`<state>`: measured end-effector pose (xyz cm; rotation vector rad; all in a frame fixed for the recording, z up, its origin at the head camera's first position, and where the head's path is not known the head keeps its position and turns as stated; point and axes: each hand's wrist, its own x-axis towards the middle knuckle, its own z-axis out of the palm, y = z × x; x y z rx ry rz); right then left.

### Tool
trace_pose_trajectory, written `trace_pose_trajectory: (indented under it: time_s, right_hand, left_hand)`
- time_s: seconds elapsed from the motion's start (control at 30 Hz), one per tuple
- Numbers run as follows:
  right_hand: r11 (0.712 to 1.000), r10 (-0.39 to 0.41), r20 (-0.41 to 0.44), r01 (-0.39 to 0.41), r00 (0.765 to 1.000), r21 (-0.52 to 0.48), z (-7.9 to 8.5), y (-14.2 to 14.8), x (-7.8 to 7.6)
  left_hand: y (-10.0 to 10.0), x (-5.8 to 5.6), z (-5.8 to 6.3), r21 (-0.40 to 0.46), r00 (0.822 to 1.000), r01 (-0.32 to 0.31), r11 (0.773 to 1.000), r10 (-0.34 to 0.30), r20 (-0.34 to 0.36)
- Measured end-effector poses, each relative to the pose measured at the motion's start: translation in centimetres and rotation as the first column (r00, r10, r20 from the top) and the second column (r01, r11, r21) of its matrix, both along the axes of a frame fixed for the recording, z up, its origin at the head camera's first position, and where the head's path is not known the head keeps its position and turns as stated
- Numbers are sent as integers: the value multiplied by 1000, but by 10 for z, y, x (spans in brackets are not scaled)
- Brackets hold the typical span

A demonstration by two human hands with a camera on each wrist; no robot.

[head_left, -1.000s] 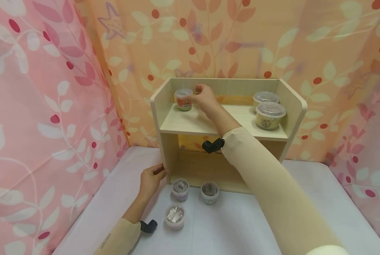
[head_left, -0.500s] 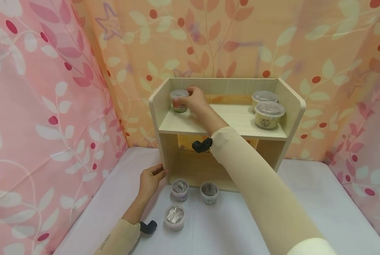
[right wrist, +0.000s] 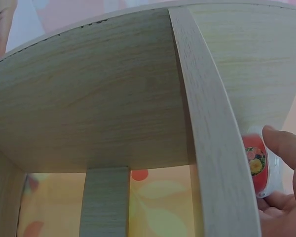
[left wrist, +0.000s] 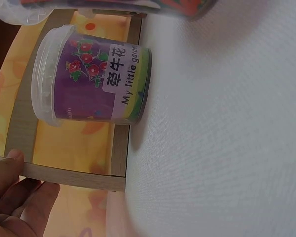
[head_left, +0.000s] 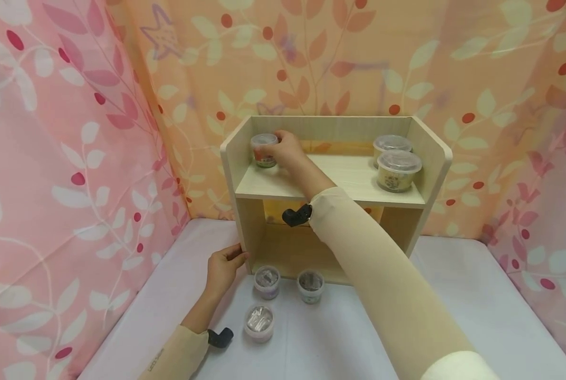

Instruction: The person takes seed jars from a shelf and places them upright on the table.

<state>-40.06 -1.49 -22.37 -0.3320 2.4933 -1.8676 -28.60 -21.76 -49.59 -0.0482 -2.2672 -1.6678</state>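
Note:
On the upper left of a pale wooden two-tier shelf, my right hand grips a small round tub with a clear lid. In the right wrist view the tub's label is red with a flower picture. My left hand is low at the shelf's left side panel, pinching its front edge between thumb and fingers, as the left wrist view shows the thumb on the panel. Beside that hand stands a tub with a purple flower label.
Three small lidded tubs stand before the shelf on the white tabletop: one by the left panel, one to its right, one nearer. Two wider yellowish lidded tubs sit at the upper shelf's right end. Patterned curtains surround it.
My right hand has moved left along the upper shelf with the red-labelled tub, bringing it closer to the left panel. My left hand has stayed at the panel's edge.

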Motion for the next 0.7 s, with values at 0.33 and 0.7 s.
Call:
trace_pose_trajectory:
  time_s: [0.33, 0.7]
  right_hand:
    - [999, -49, -48, 48, 998, -23, 1, 11, 11]
    - [999, 22, -137, -27, 990, -38, 2, 32, 46]
  left_hand:
    - [0, 0, -2, -10, 1000, 1, 1000, -1, -6]
    - [2, 0, 0, 2, 1000, 0, 1000, 0, 5]
